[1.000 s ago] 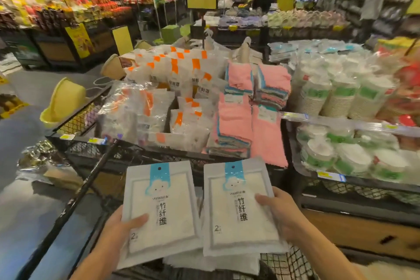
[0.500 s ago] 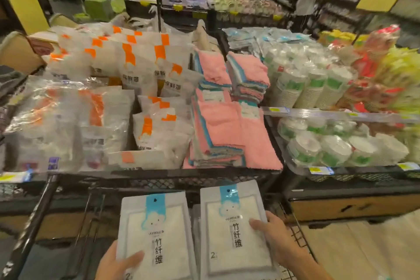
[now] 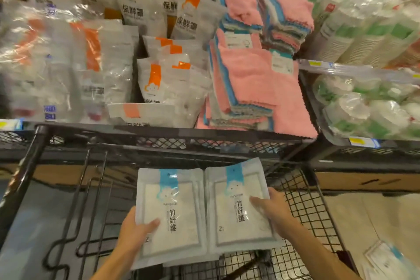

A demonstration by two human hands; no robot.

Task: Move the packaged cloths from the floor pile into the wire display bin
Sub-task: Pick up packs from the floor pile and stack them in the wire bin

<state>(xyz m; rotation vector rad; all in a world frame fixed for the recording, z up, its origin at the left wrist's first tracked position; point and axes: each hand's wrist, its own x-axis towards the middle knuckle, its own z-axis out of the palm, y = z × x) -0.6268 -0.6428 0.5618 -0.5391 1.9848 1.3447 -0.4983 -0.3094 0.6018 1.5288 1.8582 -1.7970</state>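
Observation:
Two stacks of white packaged cloths with blue tops sit side by side over the black wire display bin (image 3: 304, 207). My left hand (image 3: 134, 232) grips the left stack (image 3: 170, 211) at its lower left corner, thumb on top. My right hand (image 3: 272, 213) holds the right stack (image 3: 236, 202) at its right edge, thumb across the front. Whether the stacks rest on the mesh cannot be told. More of the same packs (image 3: 384, 259) lie on the floor at the lower right.
Behind the bin stands a raised mesh shelf (image 3: 204, 141) full of orange-labelled white bags (image 3: 145, 0), pink and blue towels (image 3: 250, 75) and, to the right, wrapped paper cups and bowls (image 3: 363, 29). A black metal pole (image 3: 25, 173) slants down on the left.
The view has tilted down and moved closer to the shelf. Both hands have carried the two stacks lower, down into the wire bin, still side by side.

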